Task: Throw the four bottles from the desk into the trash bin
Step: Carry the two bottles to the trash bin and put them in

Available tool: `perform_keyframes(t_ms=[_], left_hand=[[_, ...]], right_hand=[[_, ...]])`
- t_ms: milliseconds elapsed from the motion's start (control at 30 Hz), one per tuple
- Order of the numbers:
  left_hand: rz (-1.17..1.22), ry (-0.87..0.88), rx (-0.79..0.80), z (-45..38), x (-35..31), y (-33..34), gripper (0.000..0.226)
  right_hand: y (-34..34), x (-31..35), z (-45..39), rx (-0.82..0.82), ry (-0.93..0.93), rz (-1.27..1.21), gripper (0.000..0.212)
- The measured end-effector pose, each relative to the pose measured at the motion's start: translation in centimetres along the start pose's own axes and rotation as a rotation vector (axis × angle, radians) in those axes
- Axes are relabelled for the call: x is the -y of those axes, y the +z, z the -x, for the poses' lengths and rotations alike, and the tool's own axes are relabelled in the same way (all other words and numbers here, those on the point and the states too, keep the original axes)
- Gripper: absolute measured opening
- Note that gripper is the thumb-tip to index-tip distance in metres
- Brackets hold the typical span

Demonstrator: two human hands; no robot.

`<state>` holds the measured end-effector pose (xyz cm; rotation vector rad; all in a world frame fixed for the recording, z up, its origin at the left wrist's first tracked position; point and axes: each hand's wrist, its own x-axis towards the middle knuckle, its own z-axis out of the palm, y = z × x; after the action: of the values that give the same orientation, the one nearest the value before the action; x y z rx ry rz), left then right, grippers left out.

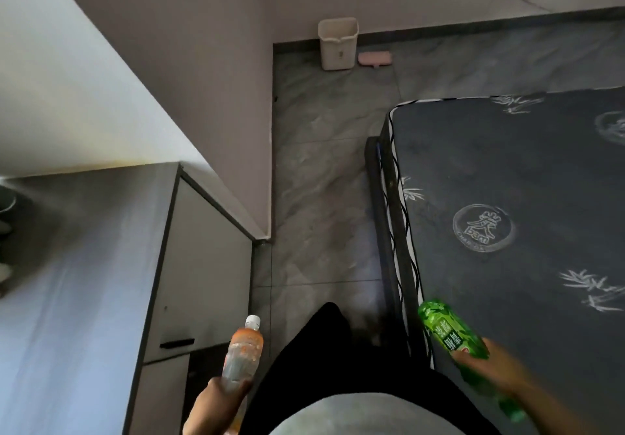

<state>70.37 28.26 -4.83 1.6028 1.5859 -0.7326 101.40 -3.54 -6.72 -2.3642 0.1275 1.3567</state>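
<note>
My left hand (216,404) grips the lower part of a clear bottle with an orange label and white cap (244,353), held upright at the bottom centre-left. My right hand (493,367) holds a green bottle (449,330) tilted with its end pointing up-left, over the mattress edge. A cream trash bin (337,44) stands far ahead on the floor against the back wall. Both bottles are well short of it.
A grey desk top (77,265) with a drawer front (199,265) lies on the left. A dark patterned mattress (507,215) fills the right. A grey tiled floor strip (321,181) runs between them. A pink object (375,58) lies beside the bin.
</note>
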Motion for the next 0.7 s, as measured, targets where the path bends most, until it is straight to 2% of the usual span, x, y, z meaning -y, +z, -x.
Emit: perform_keyframes(t_ms=[67, 267, 467, 700], left_hand=[[0.012, 0.028, -0.028, -1.6, -3.7, -2.3, 0.069], [-0.047, 0.114, -0.102, -6.9, -14.4, -7.5, 0.059], [-0.075, 0.143, -0.104, -11.6, -23.9, -10.6, 0.060], [-0.021, 0.072, -0.063, -14.7, -29.0, -13.0, 0.063]], right_hand=[[-1.1, 1.6, -0.9, -0.041, 0.024, 0.020, 0.050], [-4.3, 5.6, -3.3, -0.121, 0.126, -0.034, 0.051], [-8.6, 11.5, -9.0, -0.087, 0.177, -0.085, 0.049], [-15.1, 23.5, -15.4, -0.067, 0.037, -0.050, 0.059]])
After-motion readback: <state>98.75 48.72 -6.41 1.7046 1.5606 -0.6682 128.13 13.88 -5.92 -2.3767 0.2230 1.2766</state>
